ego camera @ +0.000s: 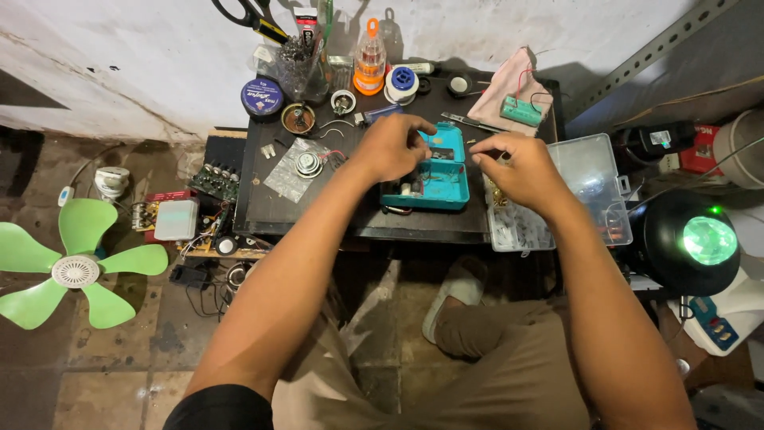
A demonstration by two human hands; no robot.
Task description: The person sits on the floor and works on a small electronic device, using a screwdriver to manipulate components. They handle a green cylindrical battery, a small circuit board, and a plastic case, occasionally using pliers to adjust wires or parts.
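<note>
An open device casing lies at the middle of the low work table, the left hand over its left end, the right hand just right of it. A compartment box lies at the table's right edge. A solder spool and bottle stand behind. A fan blade lies on the floor, well left.

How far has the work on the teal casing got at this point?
Done: the teal casing lies open on the black table, its inside parts exposed. In hand: the left hand reaches into it while the right hand pinches something too small to identify. Left: the casing is not closed; tweezers and solder spool lie out.
</note>
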